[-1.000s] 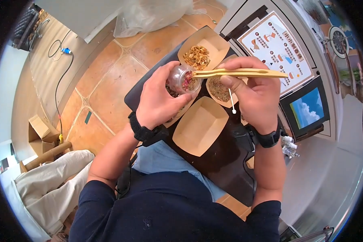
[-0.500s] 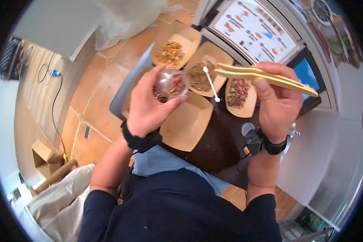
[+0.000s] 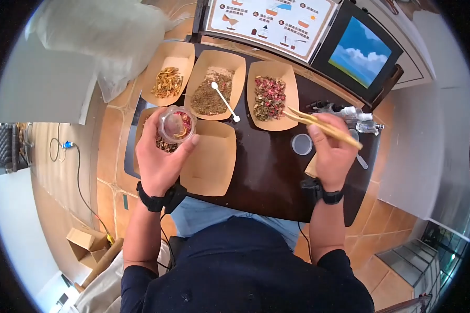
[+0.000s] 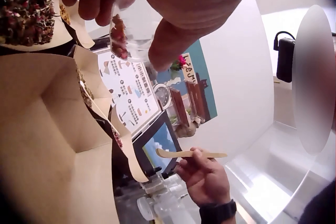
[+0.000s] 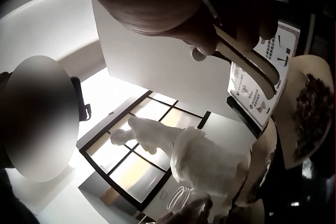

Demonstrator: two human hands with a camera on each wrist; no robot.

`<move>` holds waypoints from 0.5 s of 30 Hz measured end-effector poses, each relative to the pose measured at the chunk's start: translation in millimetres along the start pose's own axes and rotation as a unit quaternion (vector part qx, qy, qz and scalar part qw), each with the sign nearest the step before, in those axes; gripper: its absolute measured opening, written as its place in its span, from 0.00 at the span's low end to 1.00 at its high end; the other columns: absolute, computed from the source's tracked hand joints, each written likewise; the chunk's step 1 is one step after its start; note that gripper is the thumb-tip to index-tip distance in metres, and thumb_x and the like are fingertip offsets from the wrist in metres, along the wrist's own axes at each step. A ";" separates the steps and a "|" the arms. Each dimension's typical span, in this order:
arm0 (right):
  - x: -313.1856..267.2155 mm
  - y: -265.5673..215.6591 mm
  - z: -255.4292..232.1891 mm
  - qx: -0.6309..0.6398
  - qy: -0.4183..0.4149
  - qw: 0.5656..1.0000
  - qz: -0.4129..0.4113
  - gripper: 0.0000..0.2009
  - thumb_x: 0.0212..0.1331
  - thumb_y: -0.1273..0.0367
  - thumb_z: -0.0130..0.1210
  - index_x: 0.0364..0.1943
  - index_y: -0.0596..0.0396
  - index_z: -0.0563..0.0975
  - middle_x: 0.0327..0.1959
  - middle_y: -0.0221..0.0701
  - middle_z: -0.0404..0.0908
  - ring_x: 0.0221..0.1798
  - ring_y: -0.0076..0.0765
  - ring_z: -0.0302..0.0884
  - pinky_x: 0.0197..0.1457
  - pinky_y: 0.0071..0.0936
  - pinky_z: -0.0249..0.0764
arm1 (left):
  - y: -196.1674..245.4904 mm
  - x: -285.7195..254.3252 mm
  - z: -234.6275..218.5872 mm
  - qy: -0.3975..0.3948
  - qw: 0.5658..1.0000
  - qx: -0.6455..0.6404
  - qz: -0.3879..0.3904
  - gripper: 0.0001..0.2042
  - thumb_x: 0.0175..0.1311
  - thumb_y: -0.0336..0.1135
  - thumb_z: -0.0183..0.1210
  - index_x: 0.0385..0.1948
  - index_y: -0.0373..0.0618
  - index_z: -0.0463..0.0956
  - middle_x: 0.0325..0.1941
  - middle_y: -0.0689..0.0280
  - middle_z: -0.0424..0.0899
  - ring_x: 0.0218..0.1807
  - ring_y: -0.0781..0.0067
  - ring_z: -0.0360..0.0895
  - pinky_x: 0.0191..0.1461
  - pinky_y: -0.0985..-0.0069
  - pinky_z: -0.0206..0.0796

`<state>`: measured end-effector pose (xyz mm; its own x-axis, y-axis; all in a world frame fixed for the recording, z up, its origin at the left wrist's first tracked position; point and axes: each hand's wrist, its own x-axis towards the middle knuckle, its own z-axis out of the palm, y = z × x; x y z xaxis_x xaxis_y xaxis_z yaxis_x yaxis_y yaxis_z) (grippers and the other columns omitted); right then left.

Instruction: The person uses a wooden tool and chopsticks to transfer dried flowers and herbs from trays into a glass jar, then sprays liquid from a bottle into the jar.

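Observation:
My left hand (image 3: pixel 162 159) grips a small clear plastic jar (image 3: pixel 177 125) with fingers and thumb round its side. Reddish dried petals (image 4: pixel 119 37) show inside the jar. My right hand (image 3: pixel 335 156) pinches a pair of wooden tongs (image 3: pixel 331 133), whose tips point left and overlap the edge of a paper tray (image 3: pixel 292 88) in the head view. Dried rose petals and leaves (image 3: pixel 269 99) fill the middle of that tray. Below the jar, a dark dried mix (image 3: pixel 165 145) lies in another tray, partly hidden by my left hand. A plain paper tray (image 3: pixel 214 161) stands right of the jar.
Orange dried peel (image 3: pixel 167 82) and brown crumbled herbs (image 3: pixel 212 96) lie in trays at the back, a white spoon (image 3: pixel 225 101) across the herb tray. A round clear lid (image 3: pixel 302 144) and small bottles (image 3: pixel 368 125) are at the right. Behind stand an instruction board (image 3: pixel 266 23) and a framed picture (image 3: pixel 360 51).
The tong tips have left the jar's mouth and moved right to the rose petal tray. My left hand still holds the jar, now away from the tongs. The head view has turned.

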<state>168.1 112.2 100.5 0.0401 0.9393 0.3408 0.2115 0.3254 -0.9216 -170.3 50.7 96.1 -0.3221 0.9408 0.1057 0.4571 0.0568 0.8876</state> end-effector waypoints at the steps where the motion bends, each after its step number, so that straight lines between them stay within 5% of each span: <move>1: -6.9 -2.5 -2.7 -0.080 -0.012 0.996 -0.037 0.11 0.64 0.78 0.71 0.50 0.63 0.87 0.49 0.39 0.89 0.53 0.37 0.88 0.59 0.31 0.82 | 3.5 -0.9 0.5 0.002 1.000 0.015 0.005 0.37 0.55 0.36 0.83 0.66 0.36 0.75 0.58 0.57 0.88 0.60 0.65 0.87 0.66 0.67 0.77; 4: -28.5 -6.8 3.8 -0.131 -0.061 0.985 -0.091 0.14 0.57 0.81 0.74 0.48 0.59 0.89 0.55 0.41 0.88 0.52 0.43 0.89 0.59 0.32 0.83 | 8.4 -2.4 1.2 0.006 0.999 0.046 0.012 0.37 0.55 0.37 0.83 0.66 0.35 0.75 0.57 0.56 0.89 0.59 0.65 0.87 0.66 0.67 0.77; 12: -48.6 14.6 9.4 -0.191 -0.149 0.953 -0.181 0.22 0.56 0.85 0.66 0.56 0.55 0.87 0.58 0.45 0.83 0.52 0.49 0.88 0.55 0.37 0.86 | 1.1 -6.4 -6.8 0.002 0.998 0.060 0.008 0.39 0.56 0.39 0.83 0.68 0.34 0.74 0.59 0.55 0.89 0.60 0.65 0.88 0.66 0.67 0.77; 15: -47.8 15.9 18.7 -0.168 -0.153 0.963 -0.143 0.21 0.56 0.85 0.66 0.55 0.56 0.87 0.58 0.44 0.83 0.52 0.50 0.88 0.55 0.38 0.85 | 5.6 -9.0 -7.7 0.005 0.998 0.055 -0.006 0.39 0.56 0.40 0.83 0.68 0.34 0.74 0.59 0.55 0.89 0.61 0.64 0.87 0.66 0.67 0.77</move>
<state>151.3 74.5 66.1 -0.3448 0.8218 0.4536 0.4770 0.5695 -0.6694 -171.2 40.0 103.5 -0.3364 0.9363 0.1010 0.5414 0.1046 0.8342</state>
